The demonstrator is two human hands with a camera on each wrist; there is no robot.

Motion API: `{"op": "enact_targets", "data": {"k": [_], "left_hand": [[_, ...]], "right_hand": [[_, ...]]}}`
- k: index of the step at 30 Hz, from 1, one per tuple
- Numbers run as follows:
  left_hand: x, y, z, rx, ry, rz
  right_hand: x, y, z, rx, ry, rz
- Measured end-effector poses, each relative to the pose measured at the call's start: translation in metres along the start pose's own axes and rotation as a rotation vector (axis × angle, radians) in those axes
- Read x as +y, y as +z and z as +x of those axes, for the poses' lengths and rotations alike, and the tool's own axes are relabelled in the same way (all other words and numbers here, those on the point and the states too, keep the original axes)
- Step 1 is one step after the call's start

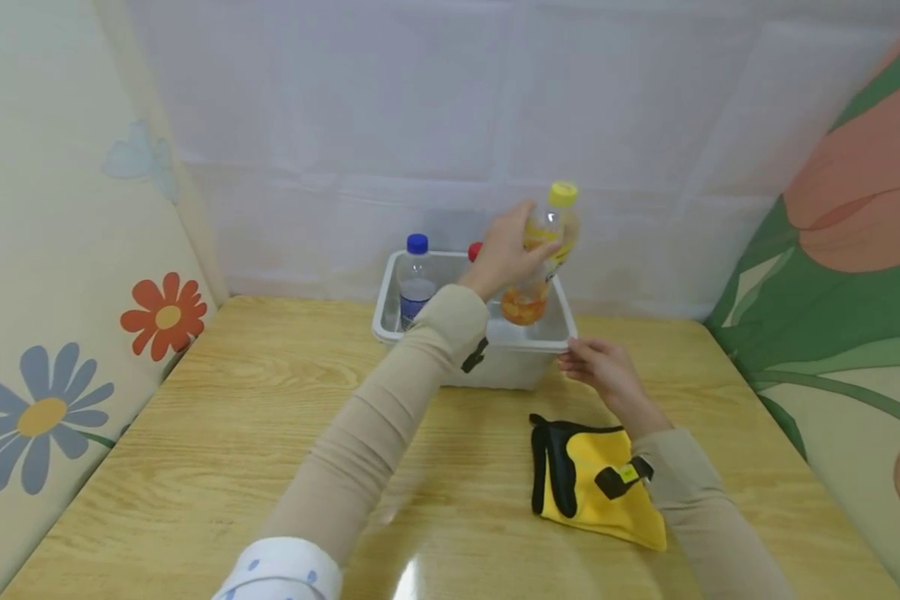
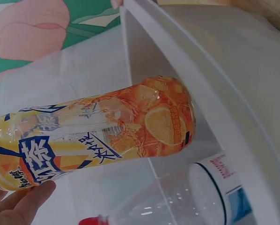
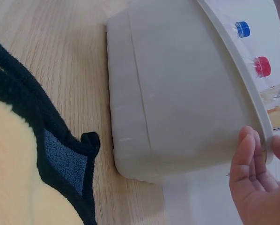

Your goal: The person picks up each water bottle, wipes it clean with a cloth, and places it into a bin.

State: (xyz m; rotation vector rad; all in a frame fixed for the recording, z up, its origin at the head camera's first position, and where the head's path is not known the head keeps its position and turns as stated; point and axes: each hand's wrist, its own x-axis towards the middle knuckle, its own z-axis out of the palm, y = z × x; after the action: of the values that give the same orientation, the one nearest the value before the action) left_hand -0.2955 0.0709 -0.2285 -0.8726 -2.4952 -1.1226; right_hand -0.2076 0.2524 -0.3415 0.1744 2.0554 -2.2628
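Note:
My left hand grips a clear bottle with a yellow cap and an orange-and-yellow label. Tilted, the tea bottle has its base within the mouth of a pale grey bin, at the bin's right side. My right hand pinches the rim at the front right corner, thumb above and fingers along the outer wall. Inside stand a blue-capped bottle at the left and a red-capped bottle, mostly hidden behind my left hand in the head view.
A folded yellow cloth with black edging lies on the wooden table in front of the bin, beside my right forearm. Behind the bin hangs a white sheet. Flower-patterned panels flank the table.

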Motion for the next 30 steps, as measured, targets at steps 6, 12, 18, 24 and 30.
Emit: {"op": "enact_targets", "data": {"k": [6, 12, 18, 24, 30], "left_hand": [[-0.010, 0.006, -0.002, -0.013, -0.042, -0.005], [-0.016, 0.016, -0.004, -0.033, -0.100, 0.014], [-0.018, 0.024, -0.003, -0.051, -0.139, 0.041], [-0.020, 0.031, -0.002, -0.144, -0.205, 0.100], [-0.024, 0.041, -0.005, -0.164, -0.210, 0.095]], "right_hand": [[0.002, 0.001, 0.002, 0.000, -0.007, 0.000], [0.002, 0.001, 0.002, 0.003, -0.008, -0.020], [0.002, 0.000, 0.002, -0.001, -0.003, -0.035], [0.001, 0.000, 0.002, -0.003, -0.007, -0.033], [0.001, -0.001, 0.001, -0.001, -0.007, -0.047]]}}
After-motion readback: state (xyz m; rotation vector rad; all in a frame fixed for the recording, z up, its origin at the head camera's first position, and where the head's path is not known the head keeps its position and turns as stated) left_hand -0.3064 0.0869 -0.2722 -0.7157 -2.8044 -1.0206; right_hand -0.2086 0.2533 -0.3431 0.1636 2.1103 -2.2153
